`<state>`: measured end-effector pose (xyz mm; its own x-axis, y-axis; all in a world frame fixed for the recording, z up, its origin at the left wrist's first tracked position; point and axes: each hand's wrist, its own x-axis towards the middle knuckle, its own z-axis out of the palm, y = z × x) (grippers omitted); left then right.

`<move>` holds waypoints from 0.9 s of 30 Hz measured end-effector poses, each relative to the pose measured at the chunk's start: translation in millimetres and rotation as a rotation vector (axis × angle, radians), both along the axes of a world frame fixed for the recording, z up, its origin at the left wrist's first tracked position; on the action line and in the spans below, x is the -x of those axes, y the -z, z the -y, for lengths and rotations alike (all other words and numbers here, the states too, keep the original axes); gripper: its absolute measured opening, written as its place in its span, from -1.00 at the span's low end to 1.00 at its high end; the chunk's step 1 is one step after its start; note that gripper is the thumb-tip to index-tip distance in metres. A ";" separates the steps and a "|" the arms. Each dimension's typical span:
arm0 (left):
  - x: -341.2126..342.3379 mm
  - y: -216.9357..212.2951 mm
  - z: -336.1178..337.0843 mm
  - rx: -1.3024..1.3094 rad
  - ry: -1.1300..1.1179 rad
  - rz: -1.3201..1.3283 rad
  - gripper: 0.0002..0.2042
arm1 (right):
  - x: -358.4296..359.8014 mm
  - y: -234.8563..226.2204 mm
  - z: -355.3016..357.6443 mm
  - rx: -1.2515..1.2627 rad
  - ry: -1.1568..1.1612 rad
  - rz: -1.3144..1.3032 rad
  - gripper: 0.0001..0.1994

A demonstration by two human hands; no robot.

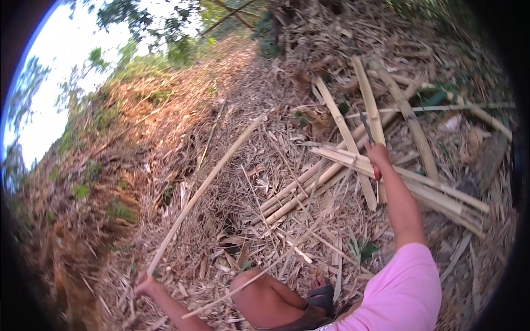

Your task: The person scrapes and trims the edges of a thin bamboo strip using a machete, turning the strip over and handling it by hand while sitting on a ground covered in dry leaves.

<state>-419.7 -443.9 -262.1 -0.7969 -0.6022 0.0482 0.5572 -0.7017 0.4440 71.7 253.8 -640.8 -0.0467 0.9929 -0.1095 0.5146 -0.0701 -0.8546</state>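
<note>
At the lower left, my left hand (144, 285) is closed around the lower end of a long split bamboo strip (207, 182). The strip slants up and to the right, its far end near the middle of the view. My right hand (378, 157), reached out to the right, grips a knife (366, 126) with a dark narrow blade pointing away from me. A bit of reddish handle shows below the fingers. Under and beside that hand lies a stack of split bamboo pieces (436, 193). A thinner strip (259, 273) crosses in front of my bent knee.
Bamboo poles (309, 190) lie on the litter ahead, with more split lengths (337, 116) crossing them. A thicker bamboo piece (408, 118) leans farther right. Dry leaves and shavings (232, 143) cover the ground. An earthy slope (72, 243) drops at left. My sandalled foot (321, 292) is below.
</note>
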 end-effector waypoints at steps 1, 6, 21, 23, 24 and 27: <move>-26.6 -8.0 -20.4 0.029 0.135 -0.076 -0.62 | 6.0 -14.5 9.2 0.089 -0.019 -0.090 -0.44; -55.4 -7.4 -72.7 0.106 0.502 -0.339 -0.69 | 50.7 -106.0 61.3 0.231 -0.205 -0.746 -0.48; -155.8 41.8 -140.2 0.055 0.751 -0.009 -0.44 | 57.3 -200.0 54.0 0.166 0.037 -1.692 -0.62; -152.6 62.4 -94.0 0.420 0.328 0.253 -0.37 | 53.9 -197.6 43.8 0.152 0.021 -1.683 -0.56; -154.2 70.4 -65.3 0.709 0.039 0.209 -0.43 | 51.9 -206.2 54.8 0.189 0.014 -1.735 -0.55; -186.1 61.3 -45.3 1.246 -0.558 -0.052 -0.64 | 50.0 -203.9 49.1 0.080 -0.022 -1.691 -0.59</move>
